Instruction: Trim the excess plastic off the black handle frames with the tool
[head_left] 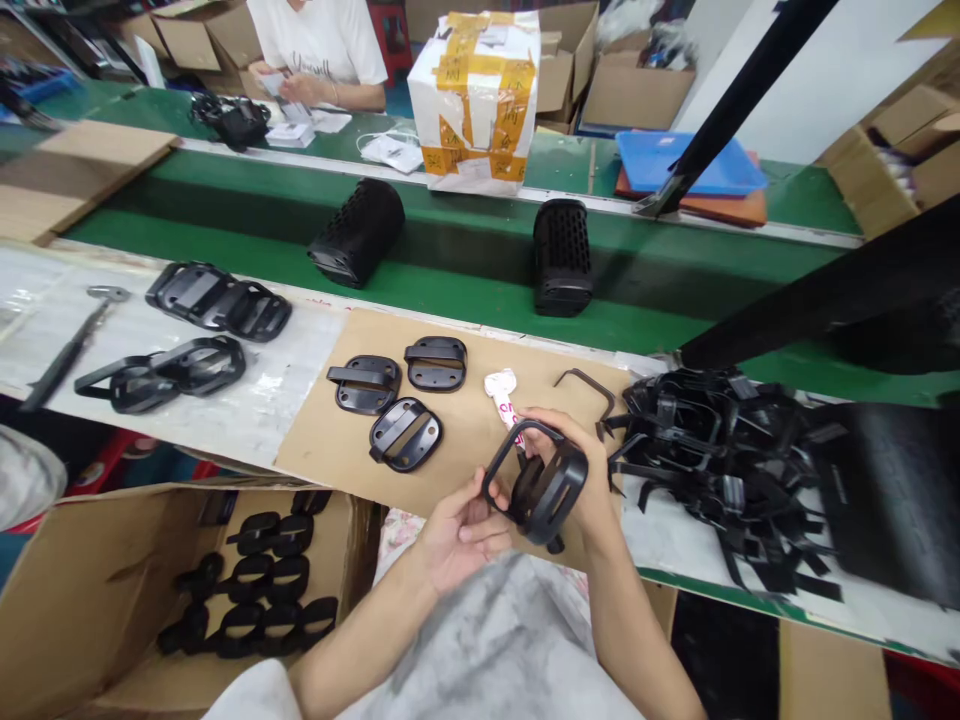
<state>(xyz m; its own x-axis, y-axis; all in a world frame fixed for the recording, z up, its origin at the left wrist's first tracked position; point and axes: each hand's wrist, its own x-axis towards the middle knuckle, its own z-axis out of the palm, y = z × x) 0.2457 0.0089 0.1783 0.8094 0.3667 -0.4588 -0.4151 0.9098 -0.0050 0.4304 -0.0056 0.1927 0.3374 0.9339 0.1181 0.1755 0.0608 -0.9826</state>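
A black oval plate with a raised handle loop (551, 490) is held tilted above the brown board, close to my body. My right hand (581, 450) is closed around its far right side. My left hand (466, 525) has its thumb and fingers closed at the near left edge of the loop. Just behind it, a tool wrapped in white with red lettering (502, 390) sticks out; its lower end is hidden by the part. Several similar black plates with handles (405, 435) rest on the board to the left. A bent black strip (589, 385) lies right of the tool.
A heap of bent black strips (697, 430) is on the right. More plates (217, 300) and a hammer (71, 345) lie left. An open carton (90, 590) holds several plates. Two black cylinders (562, 255) stand on the green bench; a person (319, 50) works beyond.
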